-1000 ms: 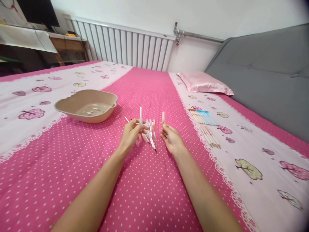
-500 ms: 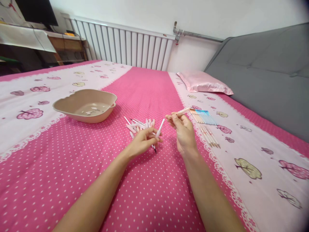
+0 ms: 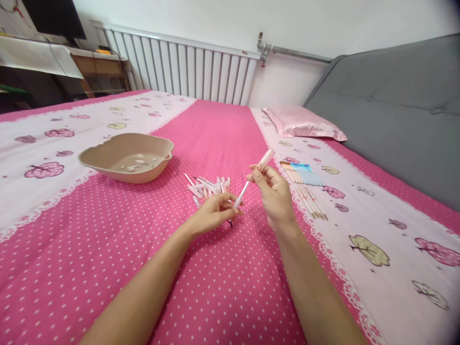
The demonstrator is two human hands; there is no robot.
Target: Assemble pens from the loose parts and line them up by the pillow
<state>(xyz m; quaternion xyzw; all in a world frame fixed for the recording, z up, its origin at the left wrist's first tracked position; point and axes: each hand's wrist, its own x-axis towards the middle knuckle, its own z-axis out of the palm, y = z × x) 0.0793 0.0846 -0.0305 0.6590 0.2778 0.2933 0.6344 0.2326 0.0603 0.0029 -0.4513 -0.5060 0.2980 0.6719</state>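
Observation:
My left hand [image 3: 215, 211] is closed on a slim white pen piece [image 3: 243, 192], its lower end pinched between thumb and fingers. My right hand [image 3: 275, 194] pinches a pale pink pen barrel [image 3: 266, 158], tilted up to the right. The upper end of the white piece meets the barrel at my right fingertips; whether it sits inside is hidden. Behind my left hand, a loose pile of pink and white pen parts [image 3: 210, 186] lies on the pink dotted bedspread [image 3: 223, 278]. A dark tip pokes out below that hand.
To the left stands a beige plastic basin [image 3: 124, 172] with several small white pieces inside. At right lie a row of blue and orange pens [image 3: 304, 173] and several white pens [image 3: 311, 203]. A pink pillow [image 3: 305, 123] rests near the grey headboard [image 3: 395, 96].
My right hand has turned the pink barrel from nearly level to a steep tilt and brought its lower end to the white piece. My left hand has barely moved.

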